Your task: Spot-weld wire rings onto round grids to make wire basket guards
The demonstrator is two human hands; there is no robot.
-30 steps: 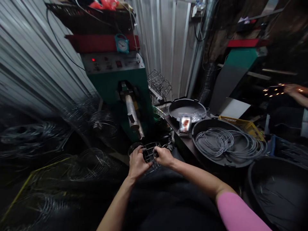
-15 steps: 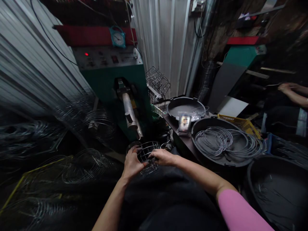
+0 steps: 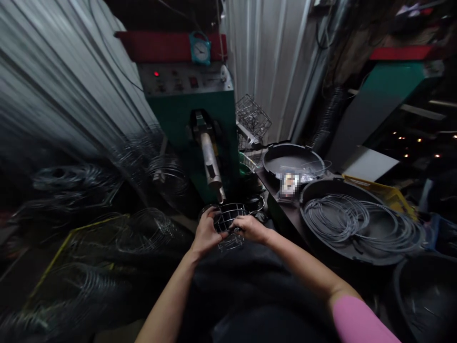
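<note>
A small round wire basket (image 3: 225, 220) sits between my hands, above my dark-clad lap. My left hand (image 3: 207, 232) grips its left side, thumb on the near side. The fingers of my right hand (image 3: 249, 227) are pinched together at the basket's near right edge. Whatever small piece they may hold there is hidden. Just beyond the basket, the metal arm (image 3: 213, 174) of a green machine (image 3: 167, 119) points down toward it, apart from it.
To the right, a bench carries a black pan (image 3: 276, 159) and a larger tray (image 3: 314, 245) of wire rings (image 3: 333, 216). A yellow-edged crate (image 3: 53, 267) with wire rings is at left. Behind the bench stands a stack of wire baskets (image 3: 252, 116). Sparks (image 3: 419, 140) show at far right.
My view has swung left, so the surroundings sit further right. Both hands keep their hold at the basket. Sparks now show at the far right, where a person's hands were visible.
</note>
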